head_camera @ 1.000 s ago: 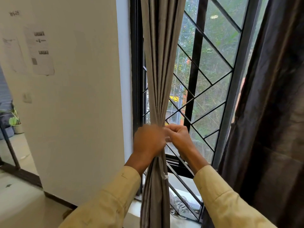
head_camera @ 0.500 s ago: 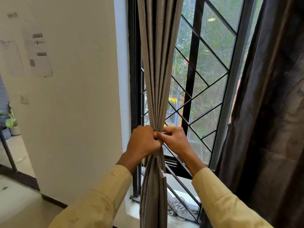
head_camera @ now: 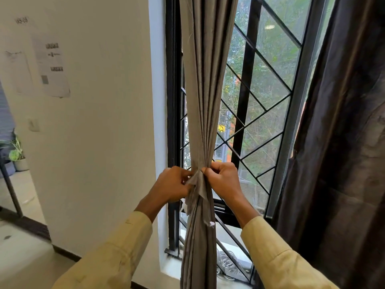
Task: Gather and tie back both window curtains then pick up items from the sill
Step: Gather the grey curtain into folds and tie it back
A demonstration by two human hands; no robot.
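Observation:
The grey left curtain (head_camera: 205,90) hangs gathered into a narrow bundle in front of the window. A grey fabric tie (head_camera: 198,182) is wrapped round its waist, with frayed white ends hanging below. My left hand (head_camera: 173,185) pinches the tie on the left side of the bundle. My right hand (head_camera: 223,180) pinches it on the right side, fingers curled. The dark brown right curtain (head_camera: 341,142) hangs loose along the right edge. On the white sill (head_camera: 168,265), behind the grille, lies a bundle of pale cable (head_camera: 227,265), partly hidden.
A black window frame with a diagonal metal grille (head_camera: 260,113) stands behind the curtains. The white wall (head_camera: 100,122) to the left carries paper notices (head_camera: 52,67). A potted plant (head_camera: 16,155) stands far left beyond the wall's edge.
My hands have parted from each other at the curtain's waist, and the tie's ends now show between them. The camera moved slightly closer and to the right.

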